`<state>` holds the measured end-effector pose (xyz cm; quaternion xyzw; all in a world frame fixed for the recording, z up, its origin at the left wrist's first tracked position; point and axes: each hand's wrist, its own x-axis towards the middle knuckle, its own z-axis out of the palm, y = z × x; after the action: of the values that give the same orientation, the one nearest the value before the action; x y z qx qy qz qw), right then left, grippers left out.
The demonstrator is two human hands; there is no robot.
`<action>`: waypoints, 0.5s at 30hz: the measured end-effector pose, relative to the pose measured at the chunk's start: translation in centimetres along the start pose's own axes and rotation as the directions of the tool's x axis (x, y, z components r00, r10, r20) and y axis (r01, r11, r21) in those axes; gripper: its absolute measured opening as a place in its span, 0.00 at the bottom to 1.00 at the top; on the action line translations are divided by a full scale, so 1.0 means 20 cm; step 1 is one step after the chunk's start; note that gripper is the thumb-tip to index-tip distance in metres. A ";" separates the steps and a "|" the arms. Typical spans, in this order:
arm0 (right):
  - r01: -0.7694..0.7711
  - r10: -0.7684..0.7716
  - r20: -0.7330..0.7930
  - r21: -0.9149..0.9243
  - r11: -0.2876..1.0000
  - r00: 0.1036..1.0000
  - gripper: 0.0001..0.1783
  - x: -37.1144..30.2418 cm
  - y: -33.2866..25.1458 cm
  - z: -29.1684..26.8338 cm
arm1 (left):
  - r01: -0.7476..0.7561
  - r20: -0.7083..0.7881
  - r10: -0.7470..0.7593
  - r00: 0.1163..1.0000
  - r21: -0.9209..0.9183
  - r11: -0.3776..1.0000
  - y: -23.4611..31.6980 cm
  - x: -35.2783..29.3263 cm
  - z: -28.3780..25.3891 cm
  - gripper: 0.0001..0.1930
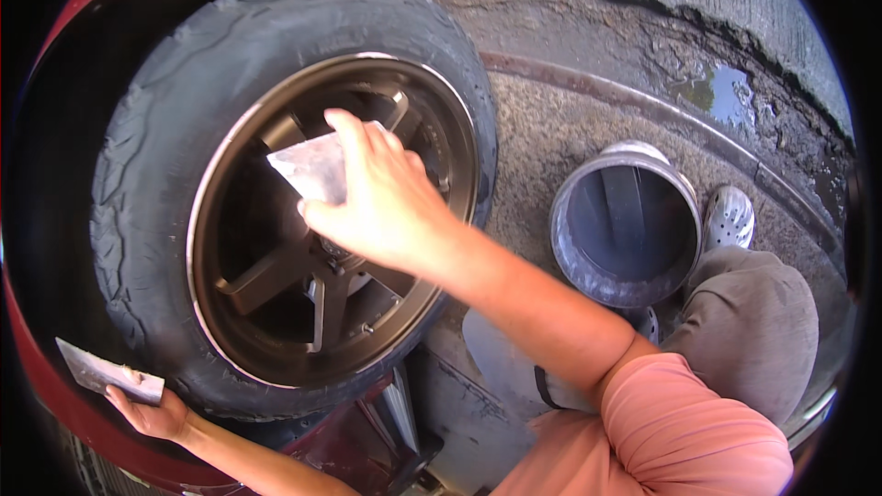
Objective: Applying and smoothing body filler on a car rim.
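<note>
My right hand (386,193) reaches in front of the wheel's rim (266,289) and grips a flat grey metal spreader (312,165) between thumb and fingers. Pale smears mark its face. At the lower left, my left hand (156,413) holds a second flat spreader (96,369), close to the red body panel (41,349) and the tyre's lower edge. A small pale lump shows on that plate; I cannot tell whether it is paste or a fingertip. The big black tyre (152,174) stands upright around a bronze spoked rim, partly hidden by my right hand and forearm.
Right of the wheel, a grey bucket (562,239) stands on rough concrete (528,129). My bent knee (758,331) and a light clog (730,216) are beside it. Beyond runs a kerb-like edge (634,106), with mud and a puddle (730,92) past it.
</note>
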<state>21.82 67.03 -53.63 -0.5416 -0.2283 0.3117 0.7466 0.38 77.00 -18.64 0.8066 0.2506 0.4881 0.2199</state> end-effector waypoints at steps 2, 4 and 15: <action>-0.046 0.052 0.136 -0.050 0.998 0.989 0.50 0.07 -0.03 -0.10 | 0.009 0.057 -0.009 0.998 -0.010 1.000 0.01 0.05 -0.09 0.18; -0.043 0.048 0.179 -0.032 0.999 0.983 0.48 0.11 -0.01 -0.14 | 0.043 0.145 -0.036 0.989 -0.047 0.998 -0.01 0.06 -0.15 0.22; 0.330 -0.328 -0.139 -0.013 0.944 0.934 0.30 0.05 -0.05 0.00 | 0.021 0.030 -0.021 0.999 -0.019 1.000 -0.03 -0.02 -0.06 0.21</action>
<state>22.72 67.44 -52.59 -0.5124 -0.2613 0.1449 0.8051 -0.88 77.34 -18.76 0.8091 0.2510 0.4758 0.2364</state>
